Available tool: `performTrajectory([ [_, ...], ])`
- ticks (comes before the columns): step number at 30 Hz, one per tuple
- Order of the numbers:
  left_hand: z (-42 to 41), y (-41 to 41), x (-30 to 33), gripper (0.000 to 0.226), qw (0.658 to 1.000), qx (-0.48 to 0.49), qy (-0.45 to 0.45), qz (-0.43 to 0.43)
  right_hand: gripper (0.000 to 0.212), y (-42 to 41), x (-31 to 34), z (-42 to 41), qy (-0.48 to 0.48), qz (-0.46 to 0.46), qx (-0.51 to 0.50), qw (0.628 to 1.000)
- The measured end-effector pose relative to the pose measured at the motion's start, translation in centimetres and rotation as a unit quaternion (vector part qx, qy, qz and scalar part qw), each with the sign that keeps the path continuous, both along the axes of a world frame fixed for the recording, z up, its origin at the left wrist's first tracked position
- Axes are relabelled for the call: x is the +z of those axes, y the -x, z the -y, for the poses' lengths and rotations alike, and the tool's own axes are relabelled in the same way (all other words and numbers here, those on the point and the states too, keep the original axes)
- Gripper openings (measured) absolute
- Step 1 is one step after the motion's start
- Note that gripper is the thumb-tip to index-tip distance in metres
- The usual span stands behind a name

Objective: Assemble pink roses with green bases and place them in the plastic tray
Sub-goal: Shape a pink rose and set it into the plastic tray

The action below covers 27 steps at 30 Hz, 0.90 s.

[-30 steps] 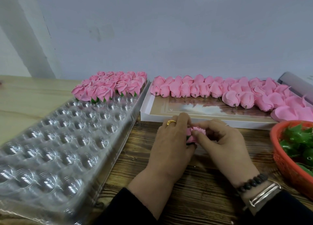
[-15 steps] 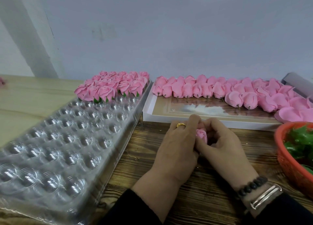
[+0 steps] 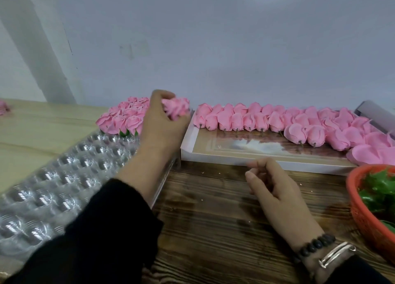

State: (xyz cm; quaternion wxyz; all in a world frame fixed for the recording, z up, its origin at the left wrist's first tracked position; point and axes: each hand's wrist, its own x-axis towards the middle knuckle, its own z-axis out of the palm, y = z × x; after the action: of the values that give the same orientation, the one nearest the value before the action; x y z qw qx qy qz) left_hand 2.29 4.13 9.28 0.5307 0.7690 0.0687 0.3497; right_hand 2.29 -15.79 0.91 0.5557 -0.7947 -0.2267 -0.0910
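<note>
Since 0.5 s ago my left hand point(image 3: 162, 121) carried the gripped rose point(image 3: 176, 108) to the plastic tray's point(image 3: 64, 176) far right corner. Right hand point(image 3: 275, 189) loose, holding nothing; placement next.

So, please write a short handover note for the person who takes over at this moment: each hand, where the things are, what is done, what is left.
Left hand: holds one assembled pink rose over the far end of the clear plastic tray, not yet set down.
Right hand: holds nothing, fingers loosely curled, over the wooden table.
Done: a group of finished roses with green bases stands at the tray's far end.
Left: most tray cups are unfilled. Bare rose heads lie in the white box; green bases are in the red basket at right.
</note>
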Motion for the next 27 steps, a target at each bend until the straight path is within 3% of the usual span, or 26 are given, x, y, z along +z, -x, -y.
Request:
performTrajectory([
  [8, -7.9, -4.5, -0.9, 0.036, 0.982, 0.151, -0.069, -0.091, 0.016, -0.2, 0.0, -0.1, 0.035, -0.002, 0.008, 0.999],
  [14, -8.4, -6.0, -2.6, 0.036, 0.971, 0.139, -0.108, -0.163, 0.021, -0.3, -0.2, -0.1, 0.046, 0.010, 0.006, 0.999],
  [27, -8.6, -6.4, -4.0, 0.025, 0.929, 0.164, -0.231, -0.238, 0.024, -0.3, -0.3, -0.1, 0.062, 0.012, 0.023, 0.998],
])
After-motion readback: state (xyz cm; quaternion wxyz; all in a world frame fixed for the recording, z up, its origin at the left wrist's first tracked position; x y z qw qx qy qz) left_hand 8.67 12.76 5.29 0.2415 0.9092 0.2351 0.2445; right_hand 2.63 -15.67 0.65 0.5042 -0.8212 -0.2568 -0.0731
